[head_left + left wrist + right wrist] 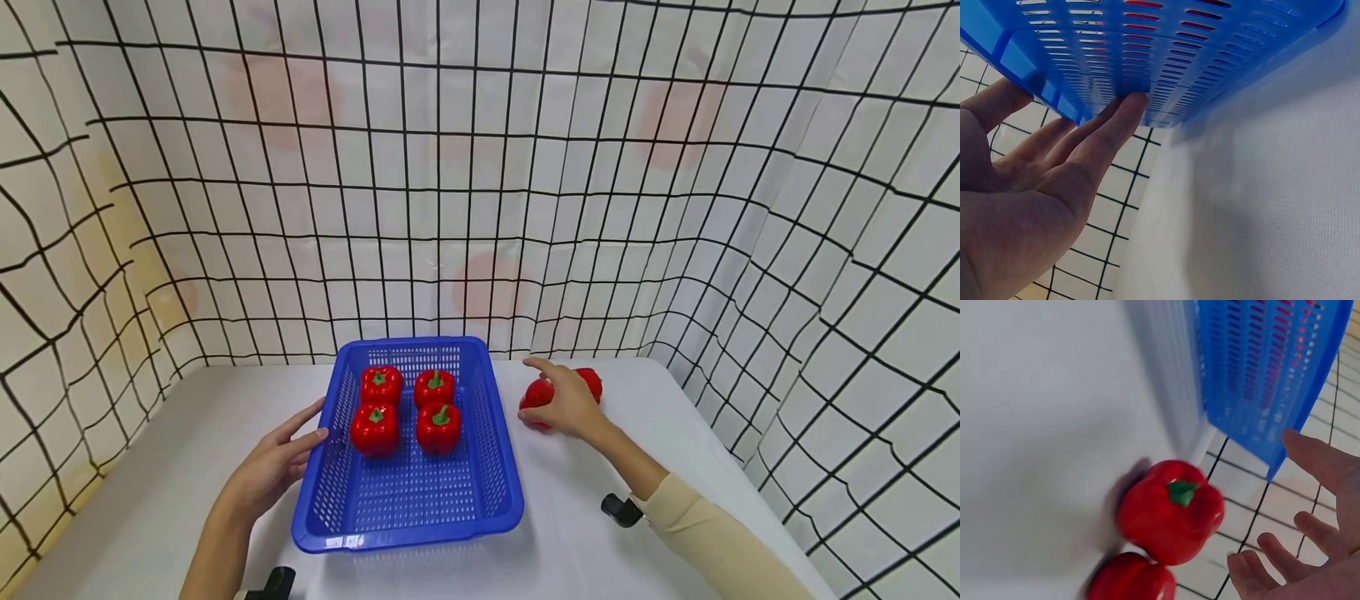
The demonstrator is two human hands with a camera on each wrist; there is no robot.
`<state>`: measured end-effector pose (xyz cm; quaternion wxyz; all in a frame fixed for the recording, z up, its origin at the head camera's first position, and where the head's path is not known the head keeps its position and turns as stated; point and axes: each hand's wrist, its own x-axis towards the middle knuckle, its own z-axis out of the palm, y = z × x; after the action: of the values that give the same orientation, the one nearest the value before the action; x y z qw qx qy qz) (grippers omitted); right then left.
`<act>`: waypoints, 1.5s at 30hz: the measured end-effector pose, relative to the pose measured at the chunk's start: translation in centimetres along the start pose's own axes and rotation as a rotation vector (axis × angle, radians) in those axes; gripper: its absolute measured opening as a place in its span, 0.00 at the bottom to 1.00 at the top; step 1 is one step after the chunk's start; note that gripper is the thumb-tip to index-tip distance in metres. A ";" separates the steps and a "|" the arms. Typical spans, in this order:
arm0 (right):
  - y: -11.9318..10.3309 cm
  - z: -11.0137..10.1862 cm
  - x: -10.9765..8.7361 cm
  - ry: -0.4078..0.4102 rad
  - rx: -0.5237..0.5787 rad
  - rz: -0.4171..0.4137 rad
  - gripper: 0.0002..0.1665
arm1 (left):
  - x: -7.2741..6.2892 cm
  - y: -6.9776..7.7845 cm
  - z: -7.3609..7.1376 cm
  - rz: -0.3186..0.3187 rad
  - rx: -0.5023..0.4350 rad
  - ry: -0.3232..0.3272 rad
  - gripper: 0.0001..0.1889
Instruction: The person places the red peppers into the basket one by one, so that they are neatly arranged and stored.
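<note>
A blue plastic basket (420, 500) holds several red bell peppers (375, 431) with green stems, grouped toward its far half. My left hand (266, 467) is at the basket's left side, its extended fingers against the slotted outer wall and the thumb at the rim, as the left wrist view shows. To the right of the basket, my right hand (566, 406) reaches over two more red bell peppers on the table, partly hiding them in the head view. Seen from the right wrist, its fingers are spread and apart from the nearer bell pepper (1172, 512); the second pepper (1132, 580) lies against that one.
A white cloth covers the table (585, 533). Black grid netting (480, 192) over white sheeting rises behind the table and along both sides. Dark camera mounts (621, 510) sit at both wrists.
</note>
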<state>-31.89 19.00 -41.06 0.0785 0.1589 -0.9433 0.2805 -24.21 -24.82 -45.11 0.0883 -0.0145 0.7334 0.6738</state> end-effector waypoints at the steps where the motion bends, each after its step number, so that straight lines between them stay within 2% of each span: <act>1: 0.3 0.0 -0.1 -0.004 0.002 0.008 0.51 | 0.0 0.0 0.0 -0.001 0.001 0.000 0.42; 9: 3.0 0.4 -0.3 -0.032 -0.001 0.040 0.53 | 0.1 0.0 0.1 -0.001 0.000 -0.001 0.42; 15: 4.0 0.5 -0.4 -0.042 0.030 0.061 0.53 | 0.1 -0.1 0.0 -0.004 0.003 0.000 0.41; 19: 4.3 0.9 -0.4 -0.053 0.034 0.049 0.52 | 0.0 -0.1 0.0 -0.005 0.005 0.006 0.42; 27: 4.6 1.5 -0.1 -0.052 -0.012 -0.041 0.51 | 0.0 -0.1 0.0 -0.001 0.005 0.001 0.41; 45: 5.4 2.3 0.1 -0.090 -0.079 -0.023 0.53 | 0.1 -0.1 0.0 -0.014 -0.008 0.003 0.41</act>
<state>-33.94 21.97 -45.65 0.0458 0.1790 -0.9544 0.2345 -24.31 -24.81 -45.21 0.0919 -0.0209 0.7309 0.6759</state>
